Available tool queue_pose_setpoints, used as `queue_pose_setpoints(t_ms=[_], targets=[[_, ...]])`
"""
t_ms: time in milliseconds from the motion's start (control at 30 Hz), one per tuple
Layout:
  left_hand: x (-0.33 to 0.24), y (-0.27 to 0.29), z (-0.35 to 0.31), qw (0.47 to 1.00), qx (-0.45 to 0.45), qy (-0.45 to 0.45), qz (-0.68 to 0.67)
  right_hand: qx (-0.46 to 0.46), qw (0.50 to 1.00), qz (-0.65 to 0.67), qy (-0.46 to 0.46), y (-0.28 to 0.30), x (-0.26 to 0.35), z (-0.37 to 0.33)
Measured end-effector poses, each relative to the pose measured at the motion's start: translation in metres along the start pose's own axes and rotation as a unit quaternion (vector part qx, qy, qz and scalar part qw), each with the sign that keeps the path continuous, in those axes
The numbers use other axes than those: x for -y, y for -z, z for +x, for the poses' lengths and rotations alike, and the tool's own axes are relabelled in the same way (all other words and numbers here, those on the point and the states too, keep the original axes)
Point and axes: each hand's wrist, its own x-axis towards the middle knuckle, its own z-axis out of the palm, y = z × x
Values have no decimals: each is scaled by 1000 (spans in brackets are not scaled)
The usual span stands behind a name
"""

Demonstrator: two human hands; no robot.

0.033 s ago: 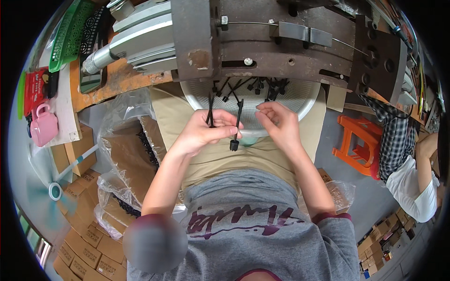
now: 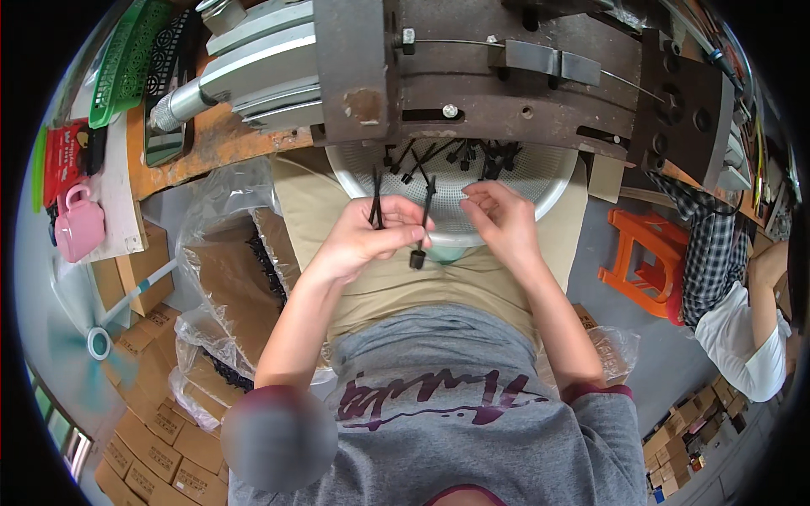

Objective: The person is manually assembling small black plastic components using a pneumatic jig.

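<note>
Head view, from my body outward: my grey shirt fills the bottom of the frame, with my tan trousers just beyond it. Both forearms reach forward over my lap.

Nothing has shifted against the frame taken at the same instant. Both hands sit in the same spots and the pieces stand at the same angles, so I judge the hold settled, not mid-move.

My left hand has its grip pressed together on the black stemmed pieces. They are thin, dark, matte sticks that rise upright from my fingers. One slants to the right, and its small blocky head hangs below my thumb.

My right hand is just beside them with its fingers curled toward the left. I cannot tell whether that grip pinches anything or merely nears the stems.

Just past my hands is the white perforated basin, which has more loose black pieces scattered in it. Above the basin hangs the heavy brown metal machine.

On my left, a clear bag lies open over cardboard boxes. Far to my right, an orange stool stands near another person's sleeve.
</note>
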Motion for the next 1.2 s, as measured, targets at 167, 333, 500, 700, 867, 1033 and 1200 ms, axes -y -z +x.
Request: queue_pose_setpoints(t_ms=[167,333,500,700,867,1033,1200], targets=[[2,3,-9,994,-74,-34,-77,-7,973,-212,94,-29,-31,30],[5,2,-14,979,-129,-77,-136,28,890,-399,219,-75,-49,70],[5,0,-19,977,-139,-104,-123,-5,840,-465,278,-85,-67,89],[14,8,-20,975,-163,-101,-107,0,844,-438,310,-77,-64,91],[10,-3,-20,969,-209,-103,-77,126,942,-310,36,-75,-39,87],[15,3,-19,969,-204,-120,-72,152,956,-250,-1,-87,-61,82],[11,-3,-19,944,-305,-96,74,329,912,180,-163,-28,12,47]])
